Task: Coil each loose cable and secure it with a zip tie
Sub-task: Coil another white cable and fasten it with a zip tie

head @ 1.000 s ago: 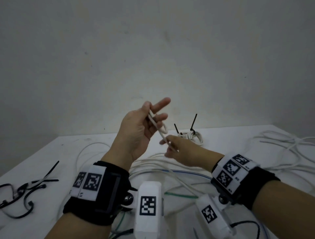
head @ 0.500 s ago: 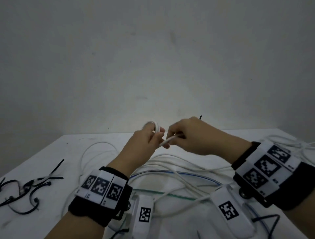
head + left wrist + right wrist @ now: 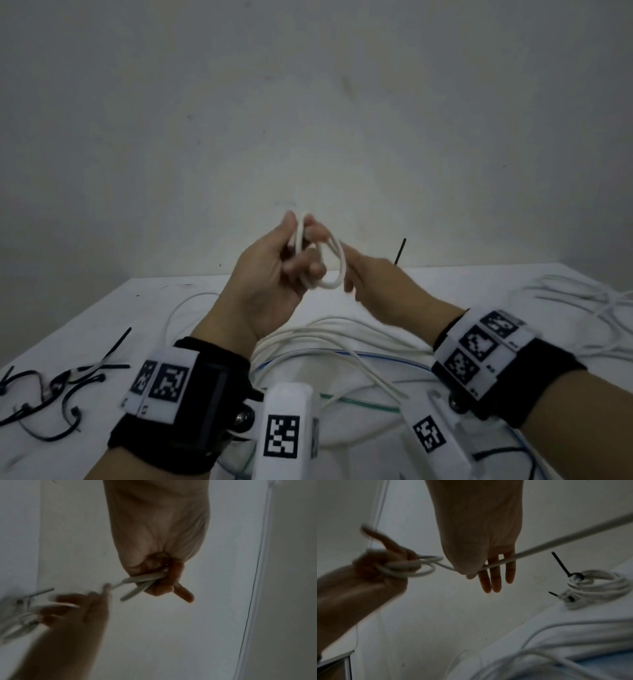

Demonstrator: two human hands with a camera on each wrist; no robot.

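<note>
My left hand [image 3: 270, 274] is raised above the table and grips a small coil of white cable [image 3: 335, 272] of a few loops, fingers curled through it. The left wrist view shows the loops [image 3: 142, 578] coming out of the left hand's [image 3: 161, 585] curled fingers. My right hand [image 3: 373, 284] sits just right of the coil. In the right wrist view its thumb pinches the running cable [image 3: 556, 540] against fingers [image 3: 494, 577] that point nearly straight. From there the cable leads to the coil [image 3: 419, 566].
The white table [image 3: 154, 308] carries a heap of loose white cables [image 3: 342, 339], a blue cable [image 3: 394, 359] and a green one [image 3: 359, 404]. More white cable [image 3: 589, 301] lies at the right. Black zip ties [image 3: 51, 387] lie at the left. A tied coil [image 3: 594, 588] lies behind my hands.
My right hand has dropped from over the left fingers to the coil's right side, laying another loop. My left hand has risen slightly and turned palm inward.
</note>
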